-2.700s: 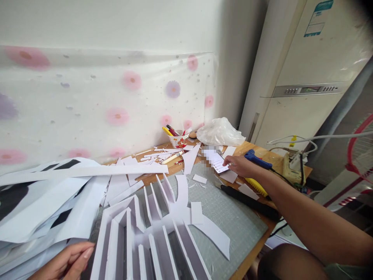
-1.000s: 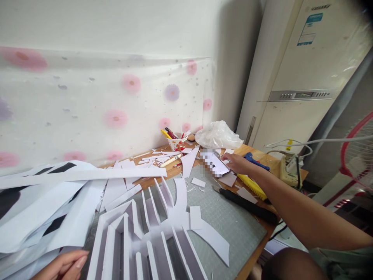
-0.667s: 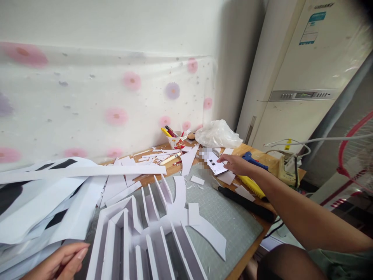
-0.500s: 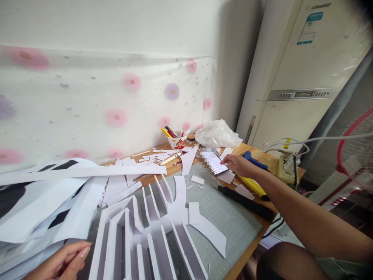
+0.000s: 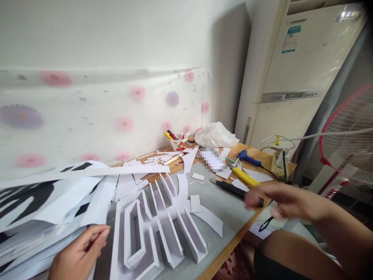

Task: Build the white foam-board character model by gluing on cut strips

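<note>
A white foam-board piece with upright walls (image 5: 171,214) lies on the grey cutting mat (image 5: 233,210). Left of it is my left hand (image 5: 83,251), thumb and fingers pressed together; whatever they might hold is too small to make out. My right hand (image 5: 279,200), blurred, hovers at the mat's right edge by the end of a black-handled tool (image 5: 233,190), fingers apart and holding nothing visible. A pixelated phone (image 5: 214,160) lies beyond the mat. Near it are a yellow cutter (image 5: 246,177) and a blue glue gun (image 5: 249,158).
Large printed sheets (image 5: 52,210) cover the left side. White scraps, a pen cup (image 5: 178,144) and a plastic bag (image 5: 217,134) stand along the back. A power strip (image 5: 279,165) and a fan (image 5: 346,144) are at the right.
My right hand has left the phone and moved toward me, to the mat's right edge. My left hand shows more fully. The view has shifted.
</note>
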Action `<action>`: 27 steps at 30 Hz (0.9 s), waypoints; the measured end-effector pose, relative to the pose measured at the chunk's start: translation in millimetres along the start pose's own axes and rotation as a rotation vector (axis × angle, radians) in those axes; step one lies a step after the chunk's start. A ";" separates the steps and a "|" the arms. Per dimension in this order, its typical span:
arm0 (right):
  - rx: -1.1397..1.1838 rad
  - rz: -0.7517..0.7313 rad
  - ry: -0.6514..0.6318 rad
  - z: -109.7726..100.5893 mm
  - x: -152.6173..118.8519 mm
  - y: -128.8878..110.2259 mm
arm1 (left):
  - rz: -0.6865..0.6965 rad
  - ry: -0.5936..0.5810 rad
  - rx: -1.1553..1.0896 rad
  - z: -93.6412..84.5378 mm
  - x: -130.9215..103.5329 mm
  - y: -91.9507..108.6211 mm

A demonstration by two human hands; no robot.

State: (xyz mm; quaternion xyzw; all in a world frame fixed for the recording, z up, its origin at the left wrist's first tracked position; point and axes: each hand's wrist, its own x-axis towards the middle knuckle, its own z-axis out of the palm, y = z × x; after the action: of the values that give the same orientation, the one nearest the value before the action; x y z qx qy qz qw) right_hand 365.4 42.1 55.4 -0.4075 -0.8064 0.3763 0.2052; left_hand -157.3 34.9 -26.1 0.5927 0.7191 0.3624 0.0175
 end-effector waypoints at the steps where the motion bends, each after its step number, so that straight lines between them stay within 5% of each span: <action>1: 0.071 -0.012 -0.101 8.1 -20.8 -2.6 | -0.020 -0.064 -0.042 -2.8 0.0 3.8; 3: 0.148 0.046 -0.250 26.2 -54.1 6.8 | -0.067 -0.152 -0.139 -6.1 -0.7 9.5; 10: 0.257 0.244 0.095 65.2 -99.6 96.0 | -0.011 -0.115 -0.211 0.2 -2.8 6.1; 15: 0.177 0.383 0.181 63.2 -100.9 93.1 | 0.049 -0.107 -0.238 0.9 -7.8 9.3; 18: 0.022 0.427 0.044 53.5 -80.2 58.6 | 0.043 -0.107 -0.237 1.6 -10.0 12.1; 23: -0.006 0.115 -0.236 43.8 -3.5 -5.8 | 0.024 -0.139 -0.207 6.4 -9.8 7.6; 27: -0.451 -0.148 -0.165 57.9 72.9 -18.9 | -0.002 -0.145 -0.193 9.1 -8.3 0.9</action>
State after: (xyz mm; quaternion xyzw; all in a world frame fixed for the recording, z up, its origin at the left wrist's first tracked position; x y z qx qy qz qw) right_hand 276.5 68.6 35.2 -0.3508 -0.9115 0.2029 0.0696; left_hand -149.9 32.3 -35.7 0.6121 0.6783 0.3861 0.1270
